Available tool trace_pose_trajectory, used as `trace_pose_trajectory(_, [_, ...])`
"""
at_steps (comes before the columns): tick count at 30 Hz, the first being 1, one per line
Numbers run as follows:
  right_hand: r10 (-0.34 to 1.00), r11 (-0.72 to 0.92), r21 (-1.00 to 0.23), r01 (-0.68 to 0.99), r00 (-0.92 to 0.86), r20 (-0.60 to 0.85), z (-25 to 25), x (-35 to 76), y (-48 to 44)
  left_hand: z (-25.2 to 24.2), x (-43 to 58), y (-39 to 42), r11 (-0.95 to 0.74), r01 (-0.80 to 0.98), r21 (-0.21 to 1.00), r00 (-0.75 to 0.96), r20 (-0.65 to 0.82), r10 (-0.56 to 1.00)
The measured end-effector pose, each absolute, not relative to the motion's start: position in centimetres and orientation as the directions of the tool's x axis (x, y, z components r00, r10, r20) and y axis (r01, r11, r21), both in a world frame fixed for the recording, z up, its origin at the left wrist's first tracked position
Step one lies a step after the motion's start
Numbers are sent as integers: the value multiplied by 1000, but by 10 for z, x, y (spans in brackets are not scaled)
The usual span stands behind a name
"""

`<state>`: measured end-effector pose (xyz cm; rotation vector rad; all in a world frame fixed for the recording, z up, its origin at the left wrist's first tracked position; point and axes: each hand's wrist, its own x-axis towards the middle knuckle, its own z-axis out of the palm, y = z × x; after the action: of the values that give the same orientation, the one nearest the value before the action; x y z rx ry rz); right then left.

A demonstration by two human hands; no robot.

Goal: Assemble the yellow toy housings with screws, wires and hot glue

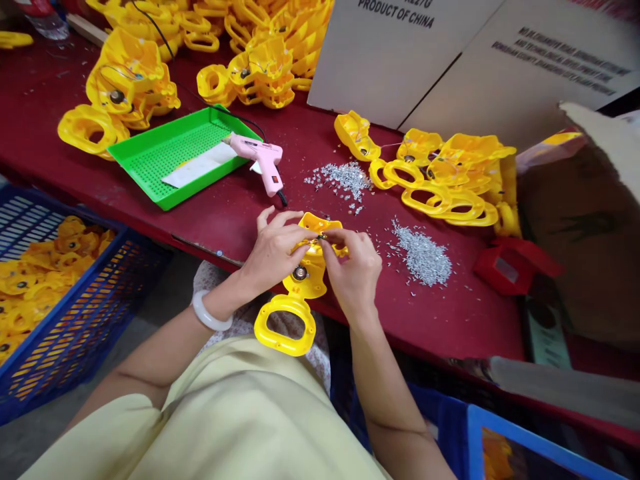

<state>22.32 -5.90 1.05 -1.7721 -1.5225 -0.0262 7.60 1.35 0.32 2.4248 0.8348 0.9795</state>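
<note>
Left hand point(274, 248) and right hand point(355, 265) pinch a dark part point(321, 237) (too tiny to identify) over the shell point(314, 281). Partly covered, it is at five o'clock from the glue gun point(265, 158); the carton point(367, 67), at one o'clock, is cut off.

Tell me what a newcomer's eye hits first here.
Dead centre, the left hand and right hand meet at a small dark part over a yellow plastic housing. Beyond, a pink glue gun points into a green tray. Silvery screws are piled to the right.
</note>
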Motion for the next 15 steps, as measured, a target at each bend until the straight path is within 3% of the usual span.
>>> trace_pose_trajectory(4, [841, 30, -669, 743, 343, 419, 11, 222, -58, 5, 84, 10, -791, 425, 439, 587, 531, 610])
trace_pose_trajectory(9, [850, 25, -769, 639, 390, 353, 7, 228, -57, 6, 91, 10, -801, 437, 409, 599, 532, 599])
trace_pose_trajectory(15, [826, 94, -655, 749, 308, 471, 17, 230, -82, 5, 89, 15, -842, 412, 348, 621, 568, 539])
